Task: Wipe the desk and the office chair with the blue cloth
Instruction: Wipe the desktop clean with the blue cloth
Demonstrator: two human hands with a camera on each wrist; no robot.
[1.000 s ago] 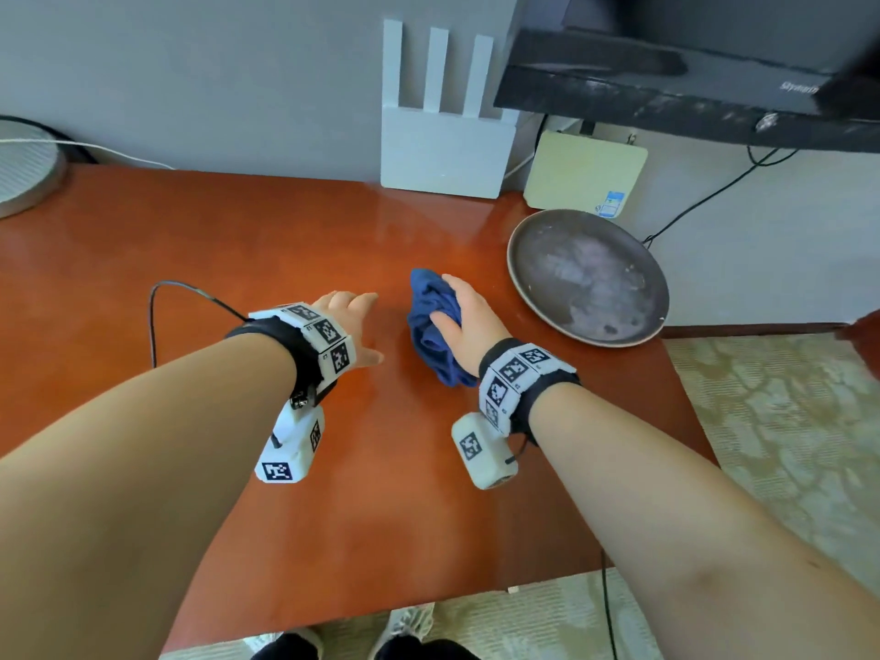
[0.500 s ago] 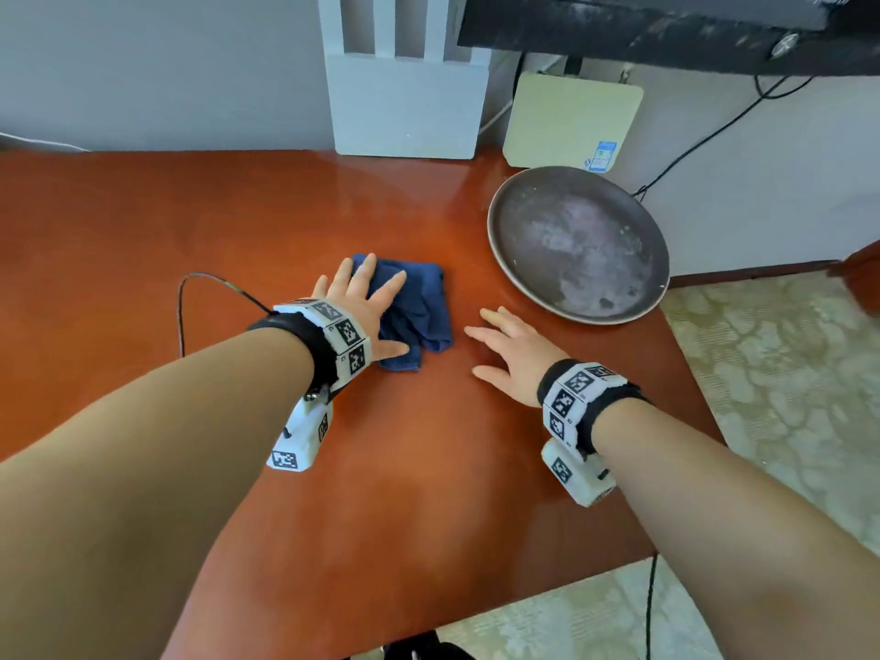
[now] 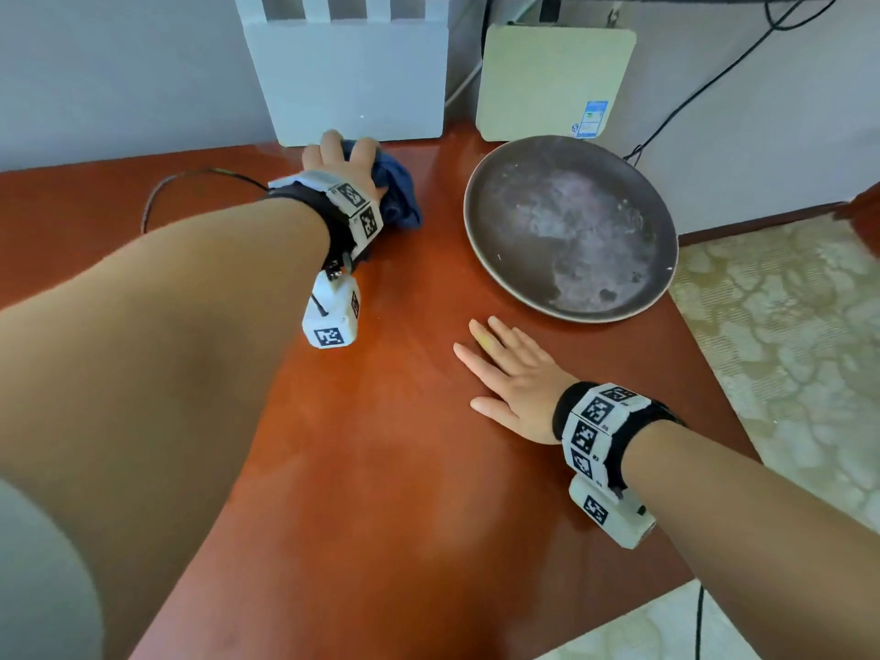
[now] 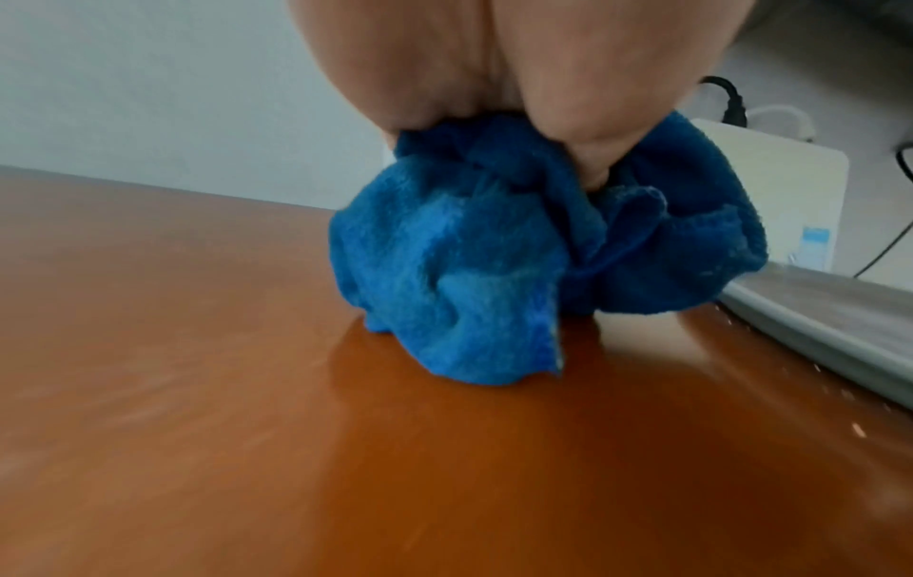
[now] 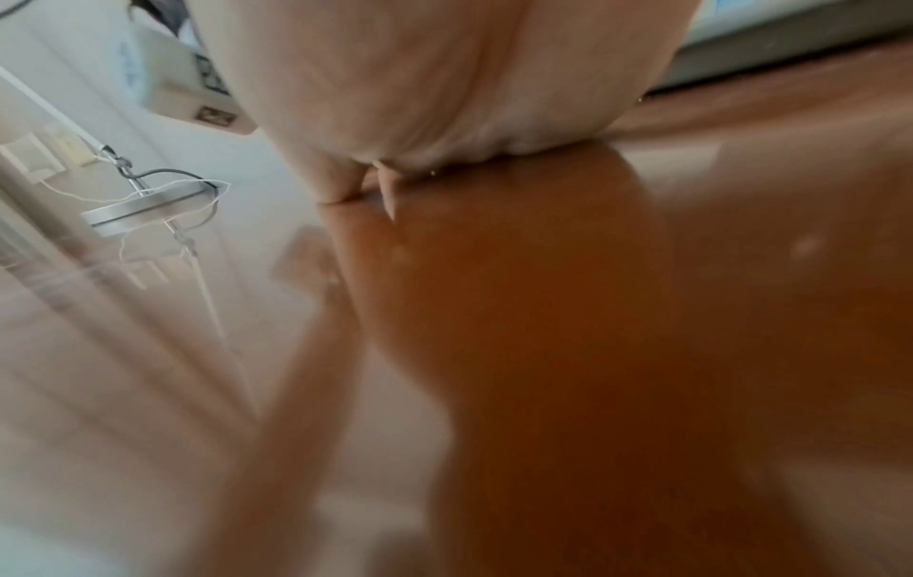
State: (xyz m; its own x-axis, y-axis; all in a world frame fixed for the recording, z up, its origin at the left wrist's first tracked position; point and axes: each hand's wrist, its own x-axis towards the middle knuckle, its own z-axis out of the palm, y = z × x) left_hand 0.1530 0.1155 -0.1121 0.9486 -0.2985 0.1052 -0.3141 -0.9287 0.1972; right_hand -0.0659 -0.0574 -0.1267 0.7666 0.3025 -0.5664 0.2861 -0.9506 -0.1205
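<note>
On the near right of the desk (image 3: 381, 469): right hand (image 3: 516, 381), flat on the wood, fingers straight and slightly spread, holding nothing; it lies just short of the pan.

Mid-desk, right: pan (image 3: 571, 226), round, dark, shallow, its inside smeared pale; it rests on the wood near the right edge.

Far centre: left hand (image 3: 350, 164), fingers curled down and clamped on the cloth (image 3: 400, 192), pressing it to the desk just before the white box.

Cloth, closer view (image 4: 494, 265): blue, fleecy, bunched into a ball under the palm, its lower folds touching the wood. Judged light, soft and shapeless; likely to slide easily on the glossy surface and to unfold if gripped loosely. Best taken from above, across the bunched top.

Against the wall: white box (image 3: 352, 78) with upright prongs; beside it, a cream box (image 3: 547, 78).

Chair: not in view.
</note>
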